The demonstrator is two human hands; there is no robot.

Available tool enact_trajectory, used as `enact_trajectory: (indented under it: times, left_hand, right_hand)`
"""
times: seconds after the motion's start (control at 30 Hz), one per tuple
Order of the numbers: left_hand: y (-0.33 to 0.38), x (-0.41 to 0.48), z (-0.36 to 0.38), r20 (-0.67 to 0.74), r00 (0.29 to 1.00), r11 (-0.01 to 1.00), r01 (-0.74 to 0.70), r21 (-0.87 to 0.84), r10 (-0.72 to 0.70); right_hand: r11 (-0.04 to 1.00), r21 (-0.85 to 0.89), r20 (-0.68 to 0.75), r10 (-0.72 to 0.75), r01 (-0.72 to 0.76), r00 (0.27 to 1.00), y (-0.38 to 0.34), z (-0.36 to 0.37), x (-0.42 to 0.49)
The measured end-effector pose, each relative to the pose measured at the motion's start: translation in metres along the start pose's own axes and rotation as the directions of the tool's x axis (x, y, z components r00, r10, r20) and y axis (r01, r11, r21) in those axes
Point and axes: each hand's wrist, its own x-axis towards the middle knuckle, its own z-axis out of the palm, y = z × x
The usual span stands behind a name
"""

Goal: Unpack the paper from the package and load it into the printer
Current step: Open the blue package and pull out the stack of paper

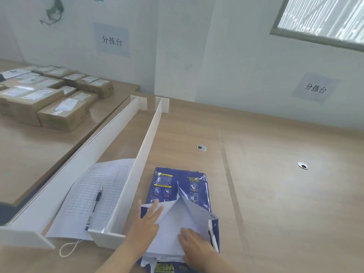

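On desk | torn package | both hands' fingers flat, open on paper

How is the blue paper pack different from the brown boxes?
The pack is blue and torn open, with white paper showing; the boxes are brown and look closed. The pack lies alone on the near desk under both hands, left and right; the boxes sit grouped on the far left table, untouched. The boxes carry white labels; the pack has printed pictures. Both lie flat.
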Motion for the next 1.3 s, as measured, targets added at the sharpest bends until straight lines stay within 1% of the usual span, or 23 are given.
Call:
enact_trajectory:
  times: [0.1,0.13,0.17,0.2,0.23,0.27,0.3,0.33,0.4,0.47,0.6,0.67,0.7,0.73,0.77,0.8,0.83,0.9,0.93,0.97,1.0,1.1,1.3]
  left_hand:
    - [0.001,-0.006,-0.018,0.25,0.967,0.994,-0.066,0.084,0.043]
    - [0.002,-0.001,-0.015,0.281,0.959,0.993,-0.066,0.094,0.037]
    - [0.001,0.001,-0.014,0.257,0.964,0.988,-0.104,0.116,0.071]
    - [0.002,0.001,-0.02,0.261,0.963,0.989,-0.1,0.106,0.069]
    - [0.003,-0.001,-0.024,0.214,0.974,0.995,-0.089,0.055,0.075]
    - [0.003,-0.002,-0.024,0.208,0.973,0.994,-0.105,0.033,0.096]
    - [0.004,-0.003,-0.01,0.165,0.981,0.994,-0.109,0.019,0.105]
    - [0.003,0.0,0.004,0.101,0.99,0.994,-0.092,-0.054,0.097]
    - [0.006,0.002,0.01,0.069,0.992,0.988,-0.094,-0.123,0.103]
    - [0.01,0.003,-0.005,0.194,0.969,0.987,-0.144,-0.07,0.155]
    - [0.011,0.0,-0.004,0.301,0.937,0.983,-0.155,-0.094,0.176]
    - [0.015,0.006,0.011,0.215,0.969,0.987,-0.099,-0.125,0.124]
    - [0.015,0.006,0.006,0.267,0.956,0.991,-0.106,-0.078,0.123]
    - [0.016,0.007,-0.003,0.342,0.921,0.982,-0.181,-0.053,0.188]
    - [0.017,0.01,-0.005,0.316,0.922,0.974,-0.221,-0.05,0.225]
    - [0.018,0.009,-0.003,0.288,0.925,0.968,-0.246,-0.041,0.247]
    - [0.018,0.009,-0.004,0.288,0.923,0.966,-0.252,-0.053,0.256]
    - [0.016,0.009,-0.004,0.303,0.918,0.967,-0.234,-0.102,0.254]
    - [0.015,0.009,-0.002,0.326,0.914,0.969,-0.213,-0.123,0.242]
    - [0.014,0.011,-0.002,0.333,0.911,0.969,-0.21,-0.13,0.243]
    - [0.014,0.012,-0.004,0.343,0.907,0.968,-0.212,-0.131,0.245]
    - [0.013,0.013,-0.003,0.348,0.902,0.965,-0.222,-0.138,0.257]
    - [0.015,0.013,-0.009,0.385,0.884,0.962,-0.219,-0.163,0.267]
  right_hand:
    - [0.998,0.069,-0.024,0.007,-0.006,1.0,0.003,0.007,0.004]
    - [0.999,0.054,-0.035,-0.007,0.009,0.999,0.003,0.006,0.004]
    - [0.998,0.053,-0.025,-0.018,0.02,1.0,0.005,0.004,0.004]
    - [0.999,0.038,-0.013,-0.023,0.023,1.0,0.006,0.002,0.004]
    - [1.0,0.017,-0.001,-0.025,0.025,1.0,0.007,0.0,0.004]
    - [0.999,0.011,0.008,-0.034,0.034,0.999,0.008,-0.001,0.005]
    - [0.999,0.017,0.016,-0.039,0.039,0.999,0.01,-0.001,0.006]
    - [0.999,0.022,0.012,-0.044,0.043,0.999,0.012,-0.001,0.007]
    - [0.998,0.025,0.002,-0.052,0.052,0.999,0.013,-0.003,0.006]
    - [0.997,0.037,-0.006,-0.061,0.061,0.998,0.014,0.0,0.006]
    - [0.997,-0.002,0.007,-0.074,0.074,0.997,0.016,0.0,0.005]
    - [0.995,-0.043,-0.017,-0.096,0.095,0.995,0.014,0.002,0.005]
    - [0.993,-0.049,-0.042,-0.109,0.107,0.993,0.013,0.004,0.005]
    - [0.994,-0.02,-0.006,-0.105,0.105,0.994,0.017,0.009,0.006]
    - [0.995,-0.047,0.066,-0.088,0.092,0.994,0.018,0.012,0.007]
    - [0.997,-0.044,0.011,-0.056,0.056,0.998,0.02,0.016,0.008]
    - [0.997,-0.052,-0.053,-0.054,0.051,0.997,0.022,0.019,0.009]
    - [0.994,-0.026,-0.094,-0.11,0.108,0.99,0.023,0.015,0.006]
    - [0.994,-0.005,-0.088,-0.106,0.106,0.99,0.024,0.011,0.005]
    - [0.988,-0.054,-0.066,-0.146,0.142,0.987,0.024,0.009,0.004]
    - [0.984,-0.05,-0.051,-0.171,0.168,0.984,0.023,0.006,0.002]
    - [0.991,0.025,-0.018,-0.132,0.133,0.991,0.022,0.003,0.003]
    - [0.991,0.038,-0.021,-0.131,0.132,0.991,0.024,0.004,0.004]
